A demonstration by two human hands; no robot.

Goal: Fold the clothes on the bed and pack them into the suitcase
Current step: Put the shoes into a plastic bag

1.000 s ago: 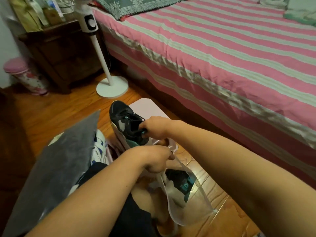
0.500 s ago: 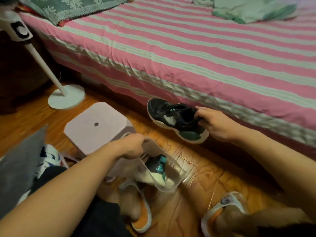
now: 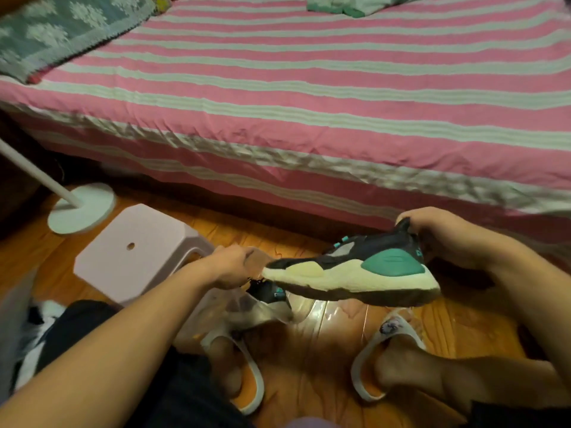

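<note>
Risk lies at the bag mouth: right hand (image 3: 445, 239) fingers pinch the sneaker (image 3: 355, 273) by its heel collar, toe aimed left at the clear plastic bag (image 3: 262, 310), whose rim the left hand (image 3: 230, 267) pinches. If that limp rim sags, the toe may snag or miss; clothes (image 3: 346, 4) lie unfolded at the far side of the bed (image 3: 309, 118), suitcase unseen.

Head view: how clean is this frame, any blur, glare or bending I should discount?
Head view: dim, warm light; the bed edge bows from wide-angle distortion; motion blur smears the plastic bag under the left hand; the sneaker in the right hand reads fairly sharp; a bright glare patch sits on the wooden floor between the slippers.
</note>
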